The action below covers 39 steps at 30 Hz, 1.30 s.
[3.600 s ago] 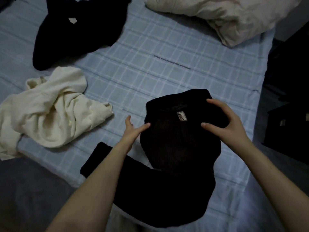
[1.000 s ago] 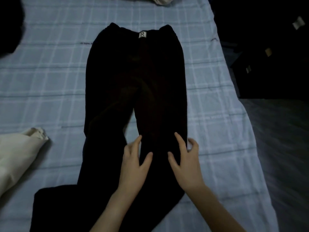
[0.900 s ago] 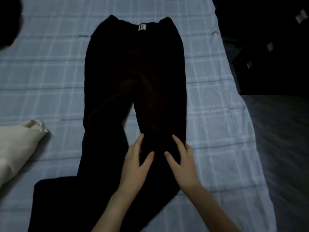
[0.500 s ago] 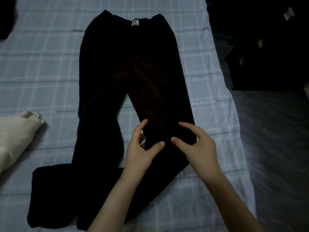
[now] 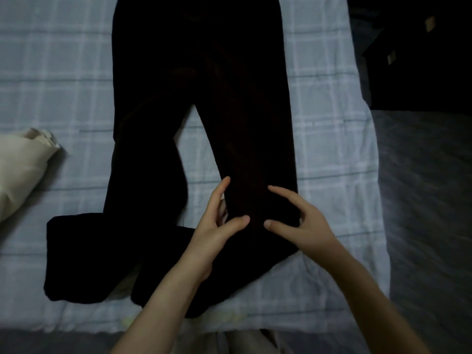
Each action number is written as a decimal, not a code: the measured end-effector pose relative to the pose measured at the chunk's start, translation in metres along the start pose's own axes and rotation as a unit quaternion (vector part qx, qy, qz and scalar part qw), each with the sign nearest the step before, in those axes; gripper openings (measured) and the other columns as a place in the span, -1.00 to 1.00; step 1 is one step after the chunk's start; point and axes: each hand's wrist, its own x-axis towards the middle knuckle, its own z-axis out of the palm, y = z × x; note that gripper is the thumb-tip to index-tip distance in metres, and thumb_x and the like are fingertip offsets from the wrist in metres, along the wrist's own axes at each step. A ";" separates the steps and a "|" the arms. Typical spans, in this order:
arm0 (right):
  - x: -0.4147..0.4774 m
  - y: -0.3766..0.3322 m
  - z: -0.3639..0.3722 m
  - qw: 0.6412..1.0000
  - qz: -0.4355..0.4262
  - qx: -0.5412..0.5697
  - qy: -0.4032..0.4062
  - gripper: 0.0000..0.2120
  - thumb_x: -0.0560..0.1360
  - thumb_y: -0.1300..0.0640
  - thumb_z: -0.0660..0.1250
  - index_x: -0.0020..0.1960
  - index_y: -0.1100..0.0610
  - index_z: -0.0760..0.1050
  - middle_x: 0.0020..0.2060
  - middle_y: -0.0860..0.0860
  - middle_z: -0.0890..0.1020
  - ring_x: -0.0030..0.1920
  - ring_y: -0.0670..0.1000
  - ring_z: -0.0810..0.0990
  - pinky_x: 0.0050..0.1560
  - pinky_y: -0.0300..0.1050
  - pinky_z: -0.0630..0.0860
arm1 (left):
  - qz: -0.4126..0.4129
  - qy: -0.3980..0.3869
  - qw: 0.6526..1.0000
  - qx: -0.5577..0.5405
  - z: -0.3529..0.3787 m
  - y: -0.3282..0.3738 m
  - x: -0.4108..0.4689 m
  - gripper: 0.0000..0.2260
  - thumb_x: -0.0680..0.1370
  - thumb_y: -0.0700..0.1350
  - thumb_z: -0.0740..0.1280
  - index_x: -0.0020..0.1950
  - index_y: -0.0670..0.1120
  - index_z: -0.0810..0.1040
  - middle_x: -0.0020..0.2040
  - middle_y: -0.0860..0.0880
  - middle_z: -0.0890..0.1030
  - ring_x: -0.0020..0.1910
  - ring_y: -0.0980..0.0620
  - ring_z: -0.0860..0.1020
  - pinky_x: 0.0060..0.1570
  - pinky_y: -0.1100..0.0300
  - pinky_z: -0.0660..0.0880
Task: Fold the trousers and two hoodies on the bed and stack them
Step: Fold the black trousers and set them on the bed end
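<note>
On the checked bed (image 5: 63, 72) the black trousers (image 5: 204, 85) lie flat, their length running straight away from the person with the hems nearest. The left grip (image 5: 217, 226) and right grip (image 5: 304, 226) each pinch an edge of the right-side leg. A cream hoodie (image 5: 20, 169) lies well off to the left.

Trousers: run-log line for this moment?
trousers laid out, unfolded | left hand grips one leg | right hand grips same leg | cream hoodie at left

A home bedroom: checked bedsheet (image 5: 63, 80) with clothes on it.
</note>
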 end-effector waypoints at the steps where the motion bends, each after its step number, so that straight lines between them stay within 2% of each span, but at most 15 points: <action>1: 0.001 -0.008 -0.011 1.000 0.017 -0.009 -0.007 -0.45 0.39 0.09 0.57 0.30 -0.24 0.53 0.14 -0.25 0.65 0.16 -0.23 0.61 0.10 -0.30 0.57 | -0.008 -0.002 1.000 -0.028 0.004 0.004 -0.001 -0.37 0.54 -0.14 0.42 0.47 0.33 0.26 0.29 0.13 0.59 0.27 0.13 0.55 0.06 0.35 0.53; 4: 0.008 -0.025 -0.037 0.996 0.064 -0.035 -0.042 -0.49 0.32 -0.11 0.55 0.22 -0.38 0.51 0.02 -0.34 0.65 0.01 -0.32 0.62 -0.12 -0.45 0.54 | -0.020 0.021 0.998 -0.049 0.018 0.009 0.000 -0.44 0.54 -0.14 0.42 0.43 0.28 0.32 0.22 0.06 0.63 0.20 0.09 0.60 0.01 0.35 0.54; 6: 0.011 -0.018 -0.034 0.997 0.054 -0.057 -0.008 -0.50 0.39 -0.01 0.54 0.27 -0.31 0.51 0.03 -0.31 0.65 0.04 -0.31 0.61 -0.09 -0.46 0.53 | -0.005 0.097 0.995 -0.010 0.024 0.005 0.004 -0.49 0.53 -0.18 0.43 0.38 0.21 0.40 0.20 0.07 0.63 0.19 0.13 0.60 0.01 0.32 0.56; 9: 0.002 0.007 -0.021 0.999 0.029 0.020 0.009 -0.47 0.46 0.20 0.51 0.35 -0.14 0.50 0.17 -0.23 0.63 0.21 -0.19 0.58 0.06 -0.37 0.54 | -0.018 0.194 0.981 0.012 0.027 -0.012 0.003 -0.56 0.51 -0.12 0.45 0.34 0.17 0.46 0.26 0.13 0.54 0.21 0.21 0.54 0.11 0.26 0.54; 12: -0.015 0.033 -0.019 0.996 0.001 0.080 -0.029 -0.30 0.42 0.19 0.54 0.46 -0.18 0.38 0.34 -0.25 0.50 0.34 -0.18 0.49 0.16 -0.31 0.52 | -0.012 0.151 0.987 0.046 0.026 -0.031 -0.007 -0.58 0.50 0.00 0.46 0.33 0.21 0.48 0.24 0.19 0.59 0.22 0.24 0.54 0.19 0.22 0.52; 15: -0.027 0.046 -0.015 0.998 -0.013 0.022 -0.054 -0.21 0.40 0.17 0.57 0.51 -0.18 0.29 0.40 -0.24 0.44 0.40 -0.17 0.43 0.25 -0.27 0.49 | -0.010 0.073 0.994 0.075 0.029 -0.037 -0.017 -0.40 0.42 0.11 0.50 0.42 0.20 0.39 0.23 0.23 0.59 0.21 0.24 0.56 0.07 0.37 0.51; 17: -0.028 0.044 -0.013 0.998 -0.017 -0.023 -0.047 -0.23 0.41 0.12 0.56 0.49 -0.22 0.29 0.37 -0.28 0.45 0.38 -0.21 0.44 0.28 -0.23 0.50 | -0.011 0.042 0.995 0.087 0.034 -0.038 -0.022 -0.32 0.39 0.06 0.52 0.47 0.16 0.34 0.24 0.22 0.59 0.21 0.24 0.56 0.07 0.39 0.50; 19: -0.028 0.035 -0.018 0.998 0.004 -0.033 -0.050 -0.25 0.38 -0.03 0.57 0.44 -0.33 0.30 0.30 -0.33 0.49 0.30 -0.25 0.49 0.20 -0.22 0.55 | -0.030 0.025 0.998 0.043 0.036 -0.037 -0.029 -0.34 0.42 -0.02 0.52 0.46 0.19 0.34 0.22 0.17 0.61 0.20 0.19 0.58 0.04 0.37 0.52; 21: -0.028 0.029 -0.022 0.998 0.021 -0.025 -0.058 -0.27 0.33 -0.13 0.55 0.40 -0.40 0.31 0.22 -0.38 0.52 0.21 -0.29 0.55 0.07 -0.32 0.57 | -0.042 0.041 0.998 0.001 0.035 -0.036 -0.035 -0.39 0.45 -0.04 0.50 0.43 0.27 0.36 0.20 0.19 0.62 0.17 0.17 0.60 -0.01 0.37 0.54; 25: -0.033 0.034 -0.005 1.000 0.012 -0.023 -0.013 -0.33 0.41 0.00 0.53 0.39 -0.39 0.32 0.19 -0.45 0.51 0.19 -0.36 0.52 0.03 -0.46 0.51 | -0.009 0.082 0.996 0.041 0.032 -0.041 -0.043 -0.32 0.52 -0.10 0.45 0.46 0.39 0.21 0.18 0.31 0.57 0.18 0.27 0.57 0.00 0.40 0.53; 28: -0.045 0.051 0.006 0.997 -0.011 0.052 0.054 -0.34 0.45 0.11 0.51 0.43 -0.27 0.35 0.30 -0.34 0.50 0.30 -0.26 0.49 0.16 -0.34 0.52 | 0.020 0.067 0.995 0.078 0.033 -0.049 -0.049 -0.31 0.50 -0.10 0.47 0.48 0.33 0.23 0.31 0.34 0.47 0.30 0.32 0.46 0.18 0.40 0.46; 30: -0.061 0.062 0.009 0.988 -0.024 0.136 0.062 -0.28 0.44 0.18 0.46 0.50 -0.18 0.29 0.37 -0.27 0.47 0.38 -0.16 0.45 0.24 -0.21 0.52 | 0.034 0.047 0.994 0.093 0.032 -0.054 -0.055 -0.26 0.47 -0.07 0.50 0.52 0.27 0.20 0.36 0.37 0.39 0.33 0.39 0.39 0.17 0.48 0.41; 33: -0.091 0.070 0.020 0.992 -0.033 0.119 0.037 -0.19 0.42 0.26 0.48 0.53 -0.15 0.22 0.41 -0.30 0.41 0.44 -0.17 0.38 0.28 -0.26 0.47 | 0.039 0.037 0.993 0.108 0.029 -0.059 -0.070 -0.20 0.44 -0.08 0.52 0.55 0.22 0.16 0.38 0.39 0.34 0.32 0.44 0.36 0.13 0.53 0.38; 36: -0.112 0.062 0.023 0.998 -0.024 0.032 0.038 -0.28 0.45 0.12 0.53 0.50 -0.17 0.31 0.37 -0.29 0.46 0.38 -0.20 0.44 0.28 -0.27 0.48 | 0.026 0.026 0.998 0.054 0.027 -0.058 -0.085 -0.24 0.46 -0.13 0.51 0.50 0.31 0.21 0.29 0.36 0.48 0.26 0.37 0.46 0.08 0.45 0.48; 39: -0.125 0.046 0.014 0.994 -0.028 -0.053 0.093 -0.40 0.43 -0.16 0.47 0.42 -0.33 0.36 0.20 -0.44 0.54 0.20 -0.36 0.53 0.03 -0.47 0.50 | -0.026 0.026 0.998 -0.055 0.028 -0.059 -0.094 -0.34 0.46 -0.10 0.48 0.41 0.39 0.31 0.29 0.20 0.55 0.24 0.18 0.56 0.07 0.28 0.57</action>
